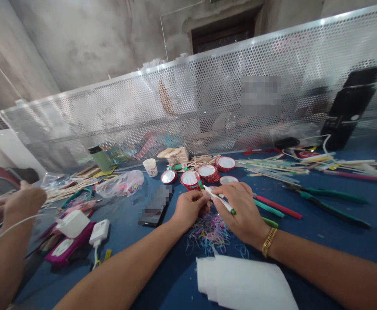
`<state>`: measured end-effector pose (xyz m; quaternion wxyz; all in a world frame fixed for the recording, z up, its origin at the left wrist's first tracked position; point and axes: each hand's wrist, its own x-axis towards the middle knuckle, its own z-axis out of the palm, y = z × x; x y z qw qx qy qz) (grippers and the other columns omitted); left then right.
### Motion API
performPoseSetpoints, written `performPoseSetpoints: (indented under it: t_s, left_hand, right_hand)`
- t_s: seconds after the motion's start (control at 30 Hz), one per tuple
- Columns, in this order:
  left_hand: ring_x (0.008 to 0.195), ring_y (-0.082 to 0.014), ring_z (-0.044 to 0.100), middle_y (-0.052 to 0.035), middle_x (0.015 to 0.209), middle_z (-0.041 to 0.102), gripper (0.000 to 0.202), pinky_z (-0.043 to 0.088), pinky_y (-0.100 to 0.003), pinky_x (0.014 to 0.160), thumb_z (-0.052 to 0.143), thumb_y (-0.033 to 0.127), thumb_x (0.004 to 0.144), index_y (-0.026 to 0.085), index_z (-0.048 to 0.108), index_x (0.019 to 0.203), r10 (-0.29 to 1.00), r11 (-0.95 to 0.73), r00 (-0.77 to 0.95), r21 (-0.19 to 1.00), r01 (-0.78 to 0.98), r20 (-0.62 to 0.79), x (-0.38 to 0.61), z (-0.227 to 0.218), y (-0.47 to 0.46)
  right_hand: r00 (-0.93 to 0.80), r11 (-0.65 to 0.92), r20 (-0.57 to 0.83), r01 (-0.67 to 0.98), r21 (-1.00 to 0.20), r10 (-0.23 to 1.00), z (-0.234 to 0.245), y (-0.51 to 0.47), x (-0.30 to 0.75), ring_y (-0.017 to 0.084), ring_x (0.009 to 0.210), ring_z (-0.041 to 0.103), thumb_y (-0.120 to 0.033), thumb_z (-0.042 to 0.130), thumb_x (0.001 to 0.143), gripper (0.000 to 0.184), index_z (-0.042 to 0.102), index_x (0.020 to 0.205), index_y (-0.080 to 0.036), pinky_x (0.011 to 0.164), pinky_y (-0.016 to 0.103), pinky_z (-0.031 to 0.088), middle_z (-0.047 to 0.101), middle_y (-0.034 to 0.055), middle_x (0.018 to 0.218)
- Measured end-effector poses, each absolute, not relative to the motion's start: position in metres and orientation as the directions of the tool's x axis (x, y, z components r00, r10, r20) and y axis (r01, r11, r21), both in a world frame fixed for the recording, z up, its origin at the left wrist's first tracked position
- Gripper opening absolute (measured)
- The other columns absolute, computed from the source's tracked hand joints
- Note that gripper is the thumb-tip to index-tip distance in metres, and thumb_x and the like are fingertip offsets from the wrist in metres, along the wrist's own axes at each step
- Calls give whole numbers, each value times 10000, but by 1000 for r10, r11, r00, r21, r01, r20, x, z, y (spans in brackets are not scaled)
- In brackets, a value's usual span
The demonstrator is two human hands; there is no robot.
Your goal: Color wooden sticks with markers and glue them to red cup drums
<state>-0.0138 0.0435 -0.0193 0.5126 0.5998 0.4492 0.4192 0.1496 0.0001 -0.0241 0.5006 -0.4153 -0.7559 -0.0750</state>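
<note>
Partly covered pen [224, 203], gripping right hand [242, 212], cropped sheet [245, 280]

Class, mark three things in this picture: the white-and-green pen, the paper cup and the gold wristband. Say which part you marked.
White-and-green pen [223, 203]: head view, on its white barrel.
Paper cup [150, 168]: head view, on its outer side.
Gold wristband [269, 242]: head view, on its band.

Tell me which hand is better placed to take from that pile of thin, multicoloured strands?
Probably the left hand: both hands are close to the pile of thin, multicoloured strands, but the right hand holds a slim white stick with green ends. Whether the left pinches anything is unclear.
</note>
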Motion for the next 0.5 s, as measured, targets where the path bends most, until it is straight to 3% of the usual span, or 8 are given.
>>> performPoseSetpoints:
  t_s: [0.5]
  left_hand:
    - [452,-83,480,5,526,598,321,350,-207,462,747,447,695,150,649,619,971,-71,237,990,120,41,-13,-17,42]
  right_hand:
    - [-168,661,816,684,-308,554,-22,-2,149,225,965,571,-285,495,955,146,623,989,-223,889,414,347,695,42,967]
